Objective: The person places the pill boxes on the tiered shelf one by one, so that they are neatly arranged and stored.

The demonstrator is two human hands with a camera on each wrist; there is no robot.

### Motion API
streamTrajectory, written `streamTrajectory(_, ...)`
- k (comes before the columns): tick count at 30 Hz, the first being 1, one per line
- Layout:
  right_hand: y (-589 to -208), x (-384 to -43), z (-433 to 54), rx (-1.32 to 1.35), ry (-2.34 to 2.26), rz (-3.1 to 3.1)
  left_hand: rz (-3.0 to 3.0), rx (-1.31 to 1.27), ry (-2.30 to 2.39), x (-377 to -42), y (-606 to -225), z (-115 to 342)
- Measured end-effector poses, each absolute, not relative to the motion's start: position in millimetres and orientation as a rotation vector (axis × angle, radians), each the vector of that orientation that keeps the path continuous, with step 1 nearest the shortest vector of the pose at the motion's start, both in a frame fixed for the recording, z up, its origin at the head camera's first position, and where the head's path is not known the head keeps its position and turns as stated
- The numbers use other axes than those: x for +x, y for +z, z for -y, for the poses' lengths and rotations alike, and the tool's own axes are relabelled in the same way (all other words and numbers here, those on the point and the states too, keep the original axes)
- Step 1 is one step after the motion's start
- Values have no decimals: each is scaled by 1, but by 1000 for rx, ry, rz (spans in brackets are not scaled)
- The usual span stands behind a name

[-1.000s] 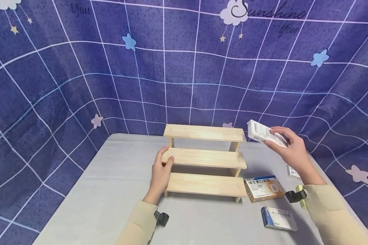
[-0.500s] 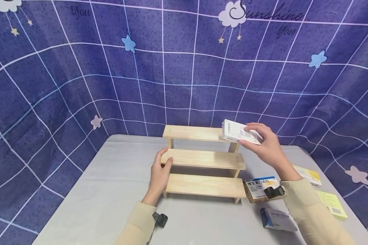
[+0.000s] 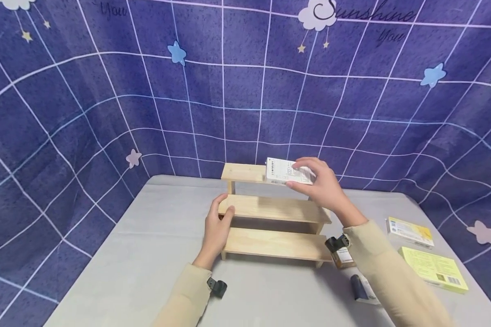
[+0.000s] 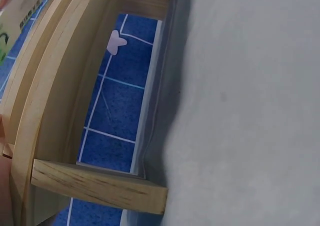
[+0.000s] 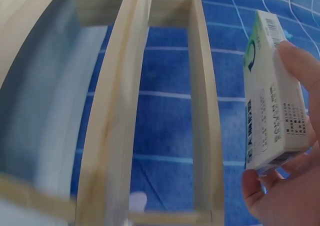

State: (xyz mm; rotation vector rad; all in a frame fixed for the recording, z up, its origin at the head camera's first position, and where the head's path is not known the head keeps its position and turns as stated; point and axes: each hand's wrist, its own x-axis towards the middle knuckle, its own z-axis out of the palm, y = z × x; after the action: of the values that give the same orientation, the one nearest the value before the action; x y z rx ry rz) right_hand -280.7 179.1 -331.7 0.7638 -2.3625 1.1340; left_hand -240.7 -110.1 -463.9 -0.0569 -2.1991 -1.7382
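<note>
While your left hand grips the middle board of the wooden rack, your right hand pinches the white box by the rack's top board (probably the putting-up step); next seems to need gentle lowering.

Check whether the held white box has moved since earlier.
Yes. In the head view, the white box has moved left, from right of the wooden rack to overlapping its top shelf.

The right grip covered part of the white box; the right sleeve partly hid the near blue-and-white box.
</note>
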Motion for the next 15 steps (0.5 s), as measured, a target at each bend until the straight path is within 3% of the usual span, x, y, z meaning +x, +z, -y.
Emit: streamTrajectory(15, -331, -312, -121, 841, 1063, 2469, 2204, -59, -1734, -241, -462, 111)
